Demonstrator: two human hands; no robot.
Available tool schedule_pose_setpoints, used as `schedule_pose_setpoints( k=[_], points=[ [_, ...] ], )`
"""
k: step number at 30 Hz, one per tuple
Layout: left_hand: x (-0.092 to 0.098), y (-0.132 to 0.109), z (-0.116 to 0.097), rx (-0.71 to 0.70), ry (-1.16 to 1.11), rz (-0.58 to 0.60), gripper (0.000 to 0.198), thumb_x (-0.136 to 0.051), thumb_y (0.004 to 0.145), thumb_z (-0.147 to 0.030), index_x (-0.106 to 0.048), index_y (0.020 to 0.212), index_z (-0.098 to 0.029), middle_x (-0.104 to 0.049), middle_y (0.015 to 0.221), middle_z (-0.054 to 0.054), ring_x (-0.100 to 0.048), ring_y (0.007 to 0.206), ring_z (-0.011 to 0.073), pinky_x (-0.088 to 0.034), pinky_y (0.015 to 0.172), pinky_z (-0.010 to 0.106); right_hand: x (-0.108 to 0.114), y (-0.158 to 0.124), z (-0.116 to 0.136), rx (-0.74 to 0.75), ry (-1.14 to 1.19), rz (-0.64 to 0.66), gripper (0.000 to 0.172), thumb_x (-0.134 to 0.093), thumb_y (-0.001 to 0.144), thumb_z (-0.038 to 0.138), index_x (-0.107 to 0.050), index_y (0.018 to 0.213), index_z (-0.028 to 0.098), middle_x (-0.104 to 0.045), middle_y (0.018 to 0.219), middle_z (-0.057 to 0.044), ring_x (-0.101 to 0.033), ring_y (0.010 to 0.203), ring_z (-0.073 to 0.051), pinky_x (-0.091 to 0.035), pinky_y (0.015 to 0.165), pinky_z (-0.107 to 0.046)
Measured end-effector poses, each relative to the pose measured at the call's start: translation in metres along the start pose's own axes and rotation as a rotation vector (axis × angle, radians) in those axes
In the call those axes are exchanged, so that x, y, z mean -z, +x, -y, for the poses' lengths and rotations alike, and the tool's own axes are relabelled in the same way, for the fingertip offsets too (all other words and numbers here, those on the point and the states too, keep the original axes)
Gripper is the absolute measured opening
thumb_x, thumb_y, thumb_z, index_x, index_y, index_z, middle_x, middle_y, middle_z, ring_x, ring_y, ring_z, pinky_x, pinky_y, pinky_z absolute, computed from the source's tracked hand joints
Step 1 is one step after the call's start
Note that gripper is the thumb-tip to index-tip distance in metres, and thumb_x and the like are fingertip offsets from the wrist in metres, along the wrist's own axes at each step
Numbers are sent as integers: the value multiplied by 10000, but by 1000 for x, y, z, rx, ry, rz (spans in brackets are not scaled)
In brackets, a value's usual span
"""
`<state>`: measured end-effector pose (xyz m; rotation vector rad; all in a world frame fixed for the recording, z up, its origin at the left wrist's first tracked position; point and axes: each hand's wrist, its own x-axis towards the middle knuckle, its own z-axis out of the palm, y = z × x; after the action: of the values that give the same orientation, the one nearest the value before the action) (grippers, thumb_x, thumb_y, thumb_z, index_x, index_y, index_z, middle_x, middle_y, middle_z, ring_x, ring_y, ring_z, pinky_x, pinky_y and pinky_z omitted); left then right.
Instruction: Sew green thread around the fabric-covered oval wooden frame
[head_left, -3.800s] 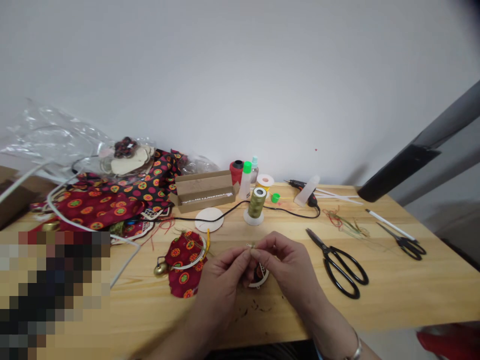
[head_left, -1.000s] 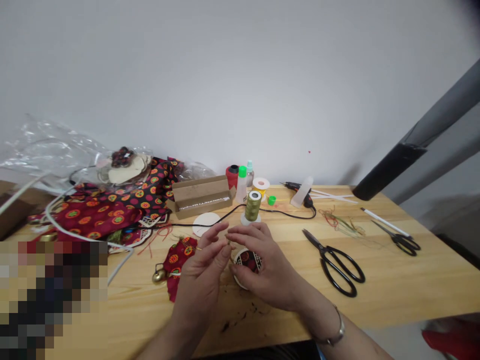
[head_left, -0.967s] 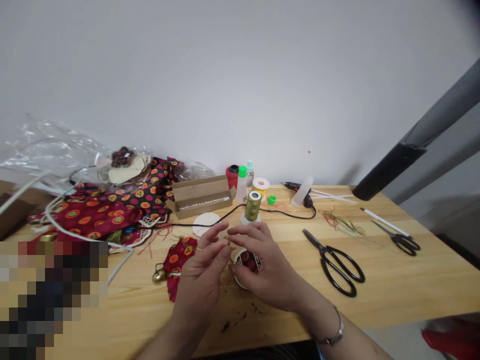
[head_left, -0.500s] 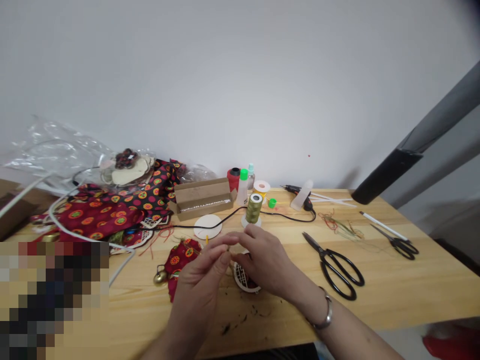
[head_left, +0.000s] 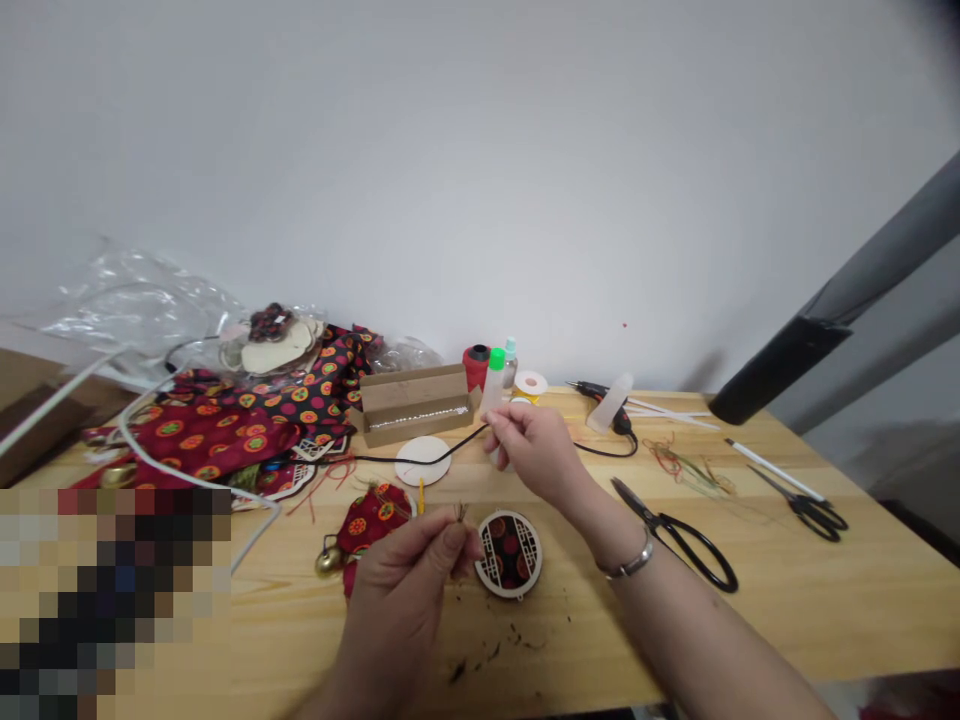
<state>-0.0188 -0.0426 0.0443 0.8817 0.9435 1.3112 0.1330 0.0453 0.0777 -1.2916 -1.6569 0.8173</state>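
My left hand [head_left: 409, 580] is closed in a pinch, with a small tuft of thin thread ends [head_left: 460, 512] sticking up between thumb and forefinger. Just right of it, a round white-framed disc [head_left: 514, 555] with dark patterned fabric lies on the table. My right hand [head_left: 529, 445] is raised beyond the disc, thumb and fingers drawn together; anything held there is too small to make out. It covers the olive thread spool. To the left lies a red patterned fabric piece [head_left: 375, 515] with a brass bell [head_left: 328, 560].
Large black scissors [head_left: 679, 540] and smaller scissors [head_left: 814, 515] lie on the right. A glue gun [head_left: 600, 395], a green-capped bottle [head_left: 493, 385] and an open cardboard box [head_left: 416, 405] stand at the back. A black cord [head_left: 375, 459] crosses the table. Patterned fabric [head_left: 195, 420] is heaped left.
My hands have moved apart. The right has gone up and away toward the spool, uncovering the disc; the left stays low, its thread tuft now visible. The view has shifted slightly.
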Motion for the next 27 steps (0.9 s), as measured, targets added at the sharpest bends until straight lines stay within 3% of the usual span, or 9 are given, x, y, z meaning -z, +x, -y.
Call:
schedule_pose_setpoints(
  k=[4, 10, 27],
  points=[
    [-4, 0, -4, -10, 19, 10, 198, -748, 708, -338, -725, 627, -160, -610, 581, 4, -503, 585, 115, -413, 564, 206, 5, 13, 3, -66, 200, -37, 261, -478, 853, 353, -624, 865, 137, -703, 761, -61, -599, 473, -91, -410, 424, -189],
    [-6, -2, -6, -24, 32, 16, 204, -736, 720, -319, -706, 596, -159, -592, 570, 3, -495, 589, 117, -406, 571, 204, 23, 23, 13, -83, 354, -120, 261, -578, 784, 362, -621, 911, 139, -692, 852, -69, -626, 594, -101, -399, 423, -176],
    [-12, -4, -7, 25, -10, 16, 239, -769, 675, -358, -702, 573, -152, -585, 561, 3, -492, 582, 118, -413, 561, 199, 60, 28, 44, 85, 353, -258, 215, -646, 771, 321, -648, 910, 157, -709, 843, -55, -644, 661, -118, -454, 538, -243]
  ],
)
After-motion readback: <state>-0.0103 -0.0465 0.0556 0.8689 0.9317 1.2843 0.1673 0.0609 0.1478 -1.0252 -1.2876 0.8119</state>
